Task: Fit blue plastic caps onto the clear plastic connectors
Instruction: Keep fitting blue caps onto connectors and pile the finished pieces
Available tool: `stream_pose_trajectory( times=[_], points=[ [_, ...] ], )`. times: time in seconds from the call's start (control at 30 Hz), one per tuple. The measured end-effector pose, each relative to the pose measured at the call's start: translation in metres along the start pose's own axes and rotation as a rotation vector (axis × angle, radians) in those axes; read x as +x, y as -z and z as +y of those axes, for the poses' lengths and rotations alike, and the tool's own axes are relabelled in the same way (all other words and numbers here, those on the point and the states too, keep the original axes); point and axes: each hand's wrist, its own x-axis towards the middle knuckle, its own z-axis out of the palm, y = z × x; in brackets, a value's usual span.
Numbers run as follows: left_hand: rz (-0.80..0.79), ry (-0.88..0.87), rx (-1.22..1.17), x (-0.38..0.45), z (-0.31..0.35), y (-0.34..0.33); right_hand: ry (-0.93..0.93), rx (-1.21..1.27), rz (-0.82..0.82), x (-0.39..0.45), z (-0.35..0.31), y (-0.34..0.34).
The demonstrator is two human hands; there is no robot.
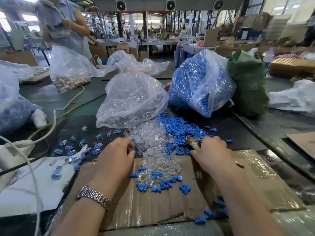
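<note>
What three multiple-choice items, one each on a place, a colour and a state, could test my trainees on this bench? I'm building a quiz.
1. Where is the bag of blue caps relative to the bag of clear connectors?
A. to its right
B. to its left
C. under it

2. What colour is the bag beside the caps?
A. red
B. green
C. yellow

3. What is the left hand doing?
A. resting flat on the cardboard
B. picking at the clear pile
C. gripping a cable

Answers: 1 A, it stands on the right; 2 B, it is plainly green; 3 B, its fingertips curl at the pile's edge.
</note>
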Motion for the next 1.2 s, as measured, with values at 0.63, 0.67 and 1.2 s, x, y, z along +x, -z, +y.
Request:
stream_pose_trajectory(
  times=[0.63, 0.67, 1.2],
  points=[
    [-0.2, 0.271, -0.875, 0.002, 0.0, 0.007, 0.362, -0.141, 0.182, 0.006, -0.023, -0.015],
    [-0.236, 0.322, -1.012, 0.002, -0.001, 0.008, 0.362, -0.133, 0.198, 0.007, -0.023, -0.016],
    [-0.597, 0.349, -1.554, 0.0, 0.012, 0.013, 0.447, 1.063, -0.062, -0.017, -0.027, 0.005]
  ],
)
